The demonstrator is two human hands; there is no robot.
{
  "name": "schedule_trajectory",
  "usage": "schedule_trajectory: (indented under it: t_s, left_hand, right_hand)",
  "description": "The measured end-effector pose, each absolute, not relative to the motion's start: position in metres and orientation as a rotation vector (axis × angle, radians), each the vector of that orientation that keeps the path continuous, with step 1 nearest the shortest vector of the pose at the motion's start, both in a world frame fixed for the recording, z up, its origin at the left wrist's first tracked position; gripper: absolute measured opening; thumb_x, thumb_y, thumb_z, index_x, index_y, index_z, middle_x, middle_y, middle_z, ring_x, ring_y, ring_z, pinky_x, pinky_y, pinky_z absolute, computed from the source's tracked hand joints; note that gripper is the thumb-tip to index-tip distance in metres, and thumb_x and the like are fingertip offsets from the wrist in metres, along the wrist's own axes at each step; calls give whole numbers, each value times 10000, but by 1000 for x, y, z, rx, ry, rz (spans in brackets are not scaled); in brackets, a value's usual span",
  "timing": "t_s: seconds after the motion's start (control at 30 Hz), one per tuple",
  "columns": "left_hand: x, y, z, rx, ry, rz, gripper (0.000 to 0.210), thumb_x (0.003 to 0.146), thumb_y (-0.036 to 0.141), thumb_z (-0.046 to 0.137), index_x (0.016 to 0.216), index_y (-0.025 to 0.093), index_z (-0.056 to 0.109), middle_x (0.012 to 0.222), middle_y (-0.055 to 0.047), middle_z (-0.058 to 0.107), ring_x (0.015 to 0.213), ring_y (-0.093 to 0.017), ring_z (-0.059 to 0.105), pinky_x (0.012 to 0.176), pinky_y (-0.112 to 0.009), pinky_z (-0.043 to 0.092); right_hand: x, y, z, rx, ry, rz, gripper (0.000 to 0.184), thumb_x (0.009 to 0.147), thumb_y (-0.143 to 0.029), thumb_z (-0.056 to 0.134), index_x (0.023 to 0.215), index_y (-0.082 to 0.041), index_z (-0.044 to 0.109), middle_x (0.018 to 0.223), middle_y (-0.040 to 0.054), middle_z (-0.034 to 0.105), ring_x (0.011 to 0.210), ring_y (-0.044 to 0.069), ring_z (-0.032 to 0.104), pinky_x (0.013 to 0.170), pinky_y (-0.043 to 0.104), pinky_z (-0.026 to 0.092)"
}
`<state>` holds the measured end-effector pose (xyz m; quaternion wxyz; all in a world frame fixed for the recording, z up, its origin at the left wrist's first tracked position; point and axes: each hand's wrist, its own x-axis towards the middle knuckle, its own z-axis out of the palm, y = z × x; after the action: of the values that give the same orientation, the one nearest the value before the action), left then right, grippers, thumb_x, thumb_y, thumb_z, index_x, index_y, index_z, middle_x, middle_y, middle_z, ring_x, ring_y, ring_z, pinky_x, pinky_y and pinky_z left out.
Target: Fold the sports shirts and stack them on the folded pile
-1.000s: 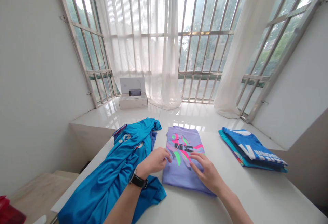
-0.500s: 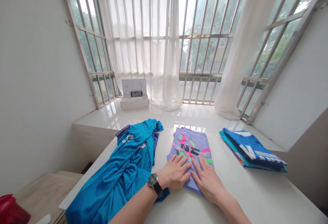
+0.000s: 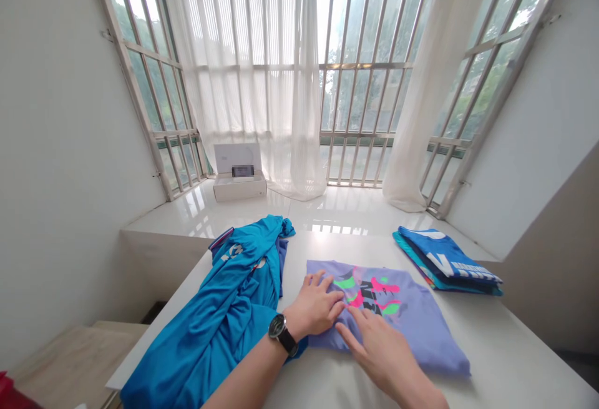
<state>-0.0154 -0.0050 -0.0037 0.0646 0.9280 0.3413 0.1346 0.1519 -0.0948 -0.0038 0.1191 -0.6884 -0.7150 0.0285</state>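
Note:
A lavender T-shirt [image 3: 421, 315] with a pink, green and black print lies across the white table, wider than it is deep. My left hand [image 3: 316, 305], with a black-strapped watch [image 3: 281, 334] on its wrist, rests on the shirt's left part with fingers spread. Close beside it, my right hand [image 3: 374, 340] touches the shirt's lower middle, its fingers stretched out and partly apart. Both palms cover some of the fabric and print. A crumpled heap of teal shirts [image 3: 224, 328] lies left of my left forearm.
A stack of folded blue and teal shirts [image 3: 449, 265] sits at the table's right back. Behind, a white open box [image 3: 239, 189] with a phone [image 3: 243, 171] stands on the window ledge. White curtains [image 3: 299, 84] hang before barred windows. A red object [image 3: 14, 393] shows at lower left.
The lavender shirt went from a narrow upright bundle to a wider piece reaching right, its print turned sideways. Both hands stay on it. The view has shifted slightly to the right.

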Motion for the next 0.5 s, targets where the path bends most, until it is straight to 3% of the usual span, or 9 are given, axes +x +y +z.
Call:
schedule_trajectory:
  t_s: [0.07,0.17,0.27,0.37,0.5]
  left_hand:
    - [-15,-9,-3,2776,1034,411,498,1021,544,314,1357,269,557,1472,-134,469,1382,-383,366,1087,-604,344]
    - [-14,-15,-1,2755,850,367,707,919,737,391,1478,305,416,1526,-146,404,1383,-402,360,1085,-618,337]
    - [-14,-17,-2,2752,669,299,823,840,824,426,1508,347,368,1556,-126,369,1398,-409,340,1107,-624,300]
    - [-17,-14,-3,2745,653,266,804,859,807,416,1510,337,372,1555,-124,375,1422,-407,309,1139,-625,243]
    - [-22,-10,-1,2758,632,300,883,792,816,530,1502,310,387,1530,-136,406,1416,-415,313,1143,-614,249]
  right_hand:
    - [186,-91,-4,-1937,-2082,51,519,961,-539,382,1281,-229,650,1253,142,687,1141,310,649,924,447,540]
    - [254,-90,-25,-1948,-2050,-98,554,887,-553,498,1316,-232,640,1412,132,594,1328,357,516,1071,544,439]
    - [311,-100,-63,-2025,-2015,-91,606,862,-627,506,1325,-260,641,1449,102,569,1364,374,480,1086,568,430]
    - [335,-116,-93,-2057,-1969,-80,608,907,-626,446,1436,-335,520,1536,43,474,1408,346,434,1098,554,435]
    - [332,-129,-105,-2111,-1886,-133,649,890,-648,432,1447,-324,506,1534,59,476,1395,358,448,1068,559,461]
